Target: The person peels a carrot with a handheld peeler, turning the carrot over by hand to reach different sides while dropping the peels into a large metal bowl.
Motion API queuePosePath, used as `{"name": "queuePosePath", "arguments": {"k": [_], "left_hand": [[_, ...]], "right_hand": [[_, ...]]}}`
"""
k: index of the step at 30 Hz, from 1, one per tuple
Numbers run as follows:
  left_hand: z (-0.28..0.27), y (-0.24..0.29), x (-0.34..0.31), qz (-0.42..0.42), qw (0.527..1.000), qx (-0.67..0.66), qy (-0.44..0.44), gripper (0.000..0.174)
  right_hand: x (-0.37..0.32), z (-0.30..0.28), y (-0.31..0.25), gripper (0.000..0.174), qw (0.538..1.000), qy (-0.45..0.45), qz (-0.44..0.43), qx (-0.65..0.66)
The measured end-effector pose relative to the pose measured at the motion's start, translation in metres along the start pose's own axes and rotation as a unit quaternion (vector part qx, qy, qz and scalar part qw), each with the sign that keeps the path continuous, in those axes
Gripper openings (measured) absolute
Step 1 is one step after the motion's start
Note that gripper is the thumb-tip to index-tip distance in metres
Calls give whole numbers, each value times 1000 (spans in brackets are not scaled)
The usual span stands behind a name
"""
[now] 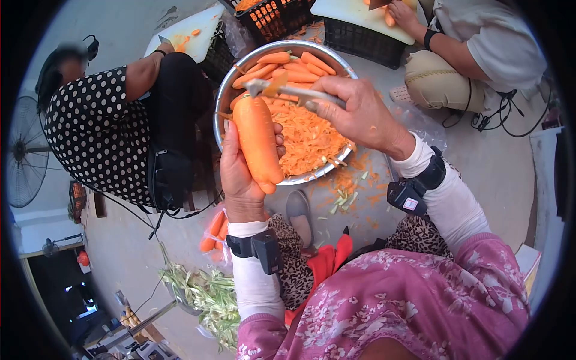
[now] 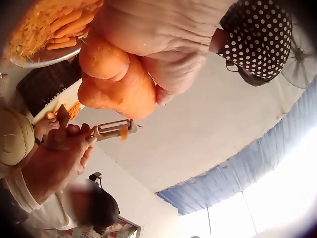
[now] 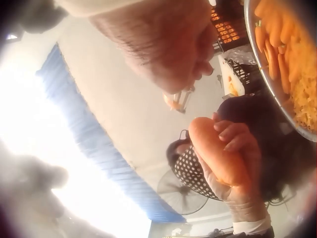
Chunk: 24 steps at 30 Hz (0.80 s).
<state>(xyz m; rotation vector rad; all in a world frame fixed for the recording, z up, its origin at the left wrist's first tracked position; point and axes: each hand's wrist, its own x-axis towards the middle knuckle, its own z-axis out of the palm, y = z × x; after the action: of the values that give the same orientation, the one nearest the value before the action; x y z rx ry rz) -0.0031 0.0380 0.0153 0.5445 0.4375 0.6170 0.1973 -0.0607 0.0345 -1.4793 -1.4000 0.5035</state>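
My left hand point(image 1: 241, 191) grips a thick carrot point(image 1: 257, 141), with the thumb along one side and fingertips showing on the other. Its stubby, forked lower end points toward me, and its smooth orange side faces up. In my right hand point(image 1: 371, 117) is a peeler point(image 1: 315, 94), held by the handle, its head just above the carrot's upper end. A strip of orange peel hangs on the peeler's head point(image 2: 124, 131) in the left wrist view. The right wrist view shows a gap between the peeler and the carrot point(image 3: 215, 148).
Below my hands stands a metal basin point(image 1: 294, 44) with whole carrots point(image 1: 300, 75) and peel shreds point(image 1: 312, 135). Scraps point(image 1: 345, 198) litter the floor. A bag of carrots point(image 1: 216, 234) lies near my left forearm. Two people sit opposite at cutting boards point(image 1: 201, 27) on black crates point(image 1: 363, 43).
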Motion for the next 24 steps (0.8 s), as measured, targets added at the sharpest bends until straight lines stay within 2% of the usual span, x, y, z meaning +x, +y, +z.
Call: {"name": "queuePosePath", "arguments": {"k": [1,3,5,9,11,13,17,19,20,22,24], "left_hand": [[-3,-1,1,-2,1000,-15,1,57],[-1,-1,1,-3,1000,-31,3,57],[4,0,0,12,999,-19,48,56],[-2,3,0,6,999,-45,24,61],[3,1,-2,10,998,-24,64,52],[1,1,-4,4,998,-29,57,52],[-5,1,-4,-27,999,-27,25,53],[0,-3,-9,-44,999,6,15,56],[5,-5,-13,-58,998,36,7,58],[10,-7,-15,-59,998,19,-8,58],[5,-6,-10,-44,999,3,-15,54]], "right_hand": [[-2,4,-3,18,1000,-1,0,0],[-7,12,-7,17,993,-105,-46,10],[-11,19,-10,17,990,-119,-73,26],[-12,27,-7,17,984,-120,-126,40],[-11,29,-4,17,984,-111,-135,35],[-9,31,2,17,988,-76,-132,-23],[-2,27,11,16,993,-54,-92,-44],[5,25,21,15,989,54,-91,-105],[7,24,28,15,989,55,-92,-105],[5,25,39,15,995,17,11,-102],[6,24,28,17,992,10,6,-128]]}}
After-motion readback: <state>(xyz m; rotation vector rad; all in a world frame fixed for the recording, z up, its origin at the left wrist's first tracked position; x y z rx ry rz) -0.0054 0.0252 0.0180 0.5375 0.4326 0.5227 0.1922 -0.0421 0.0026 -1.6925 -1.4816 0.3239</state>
